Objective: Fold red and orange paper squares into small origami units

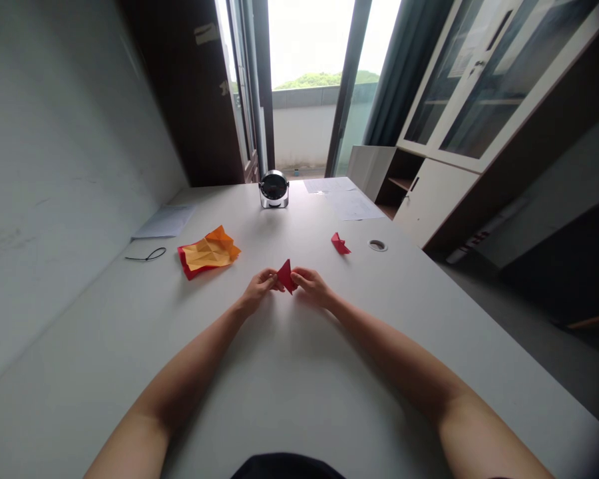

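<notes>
Between my two hands is a small piece of folded red paper (286,275), shaped like a diamond with points at top and bottom. My left hand (260,290) pinches its left side with thumb and fingers. On the right side, my right hand (310,286) grips it the same way, and some fingertips are hidden behind the paper. Both hands are close to the tabletop. Farther right lies a small folded red paper boat (340,243). To the left, crumpled orange paper (212,250) rests on top of red paper (190,269).
A round black-and-silver device (274,189) stands at the white table's (289,399) far end. White sheets (352,198) lie behind the boat, another sheet (164,221) at left. A black cable tie (147,255) lies near the wall. A round cable hole (377,245) sits near the right edge.
</notes>
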`<state>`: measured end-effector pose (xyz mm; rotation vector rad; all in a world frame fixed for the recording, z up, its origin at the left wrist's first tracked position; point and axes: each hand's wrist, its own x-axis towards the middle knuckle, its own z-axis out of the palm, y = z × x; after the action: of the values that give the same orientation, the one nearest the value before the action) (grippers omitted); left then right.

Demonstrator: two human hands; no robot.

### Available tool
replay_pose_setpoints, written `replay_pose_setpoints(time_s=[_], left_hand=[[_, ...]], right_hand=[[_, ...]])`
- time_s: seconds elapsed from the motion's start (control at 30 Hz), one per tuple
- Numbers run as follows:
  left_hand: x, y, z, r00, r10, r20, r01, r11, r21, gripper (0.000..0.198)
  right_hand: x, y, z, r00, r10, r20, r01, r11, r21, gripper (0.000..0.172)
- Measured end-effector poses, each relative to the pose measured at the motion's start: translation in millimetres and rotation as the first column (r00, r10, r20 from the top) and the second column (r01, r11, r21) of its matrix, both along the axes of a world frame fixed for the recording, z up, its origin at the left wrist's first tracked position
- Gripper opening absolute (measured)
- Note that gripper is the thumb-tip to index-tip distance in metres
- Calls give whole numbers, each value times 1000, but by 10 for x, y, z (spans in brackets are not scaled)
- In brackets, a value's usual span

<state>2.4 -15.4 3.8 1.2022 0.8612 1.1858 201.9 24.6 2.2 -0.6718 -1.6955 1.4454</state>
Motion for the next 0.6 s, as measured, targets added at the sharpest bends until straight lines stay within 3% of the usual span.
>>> replay_pose_setpoints(time_s=[0.2, 0.37, 0.6], left_hand=[[17, 15, -35, 1000, 24, 4, -24, 1000, -11, 38], [45, 16, -56, 997, 52, -57, -52, 999, -12, 40], [48, 2, -27, 994, 55, -96, -56, 998, -13, 43]], right_hand=[[-22, 4, -20, 997, -70, -23, 70, 997, 25, 31], [-40, -55, 4, 975, -219, 41, 209, 963, 171, 16], [-13, -89, 58, 955, -287, 71, 250, 911, 327, 21]])
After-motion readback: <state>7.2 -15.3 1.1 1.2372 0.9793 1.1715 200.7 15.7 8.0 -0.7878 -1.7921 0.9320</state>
